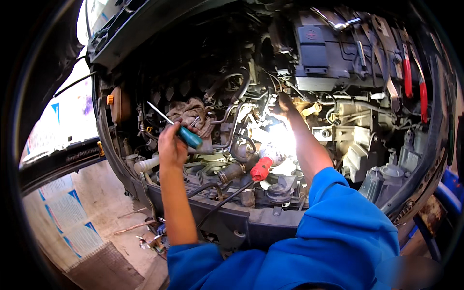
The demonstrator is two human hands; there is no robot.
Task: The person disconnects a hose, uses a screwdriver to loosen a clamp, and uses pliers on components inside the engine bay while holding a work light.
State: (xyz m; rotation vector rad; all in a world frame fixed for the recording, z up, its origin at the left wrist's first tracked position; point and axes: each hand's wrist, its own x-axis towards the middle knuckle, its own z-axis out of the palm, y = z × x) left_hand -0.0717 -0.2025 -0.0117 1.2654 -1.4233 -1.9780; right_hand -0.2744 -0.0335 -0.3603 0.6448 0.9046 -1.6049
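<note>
A screwdriver (190, 137) with a teal handle is gripped in my left hand (172, 146), over the left part of the engine bay. Its bare shaft slants up and to the left. Just beyond that hand, a crumpled brown rag (198, 110) lies on the engine. My right hand (284, 107) reaches deep among the hoses and wires at the middle of the bay. Glare and shadow hide its fingers, so I cannot make out what they touch. Close beside my right forearm shines a lit work lamp (261, 168) with a red collar.
At the back right sits the battery (315, 70); a ratchet (338, 23) lies on top. Red-handled pliers (407, 77) rest along the right side. An orange-capped reservoir (117, 105) stands at the left. The lamp's black cable (223, 203) crosses the front crossmember (270, 217).
</note>
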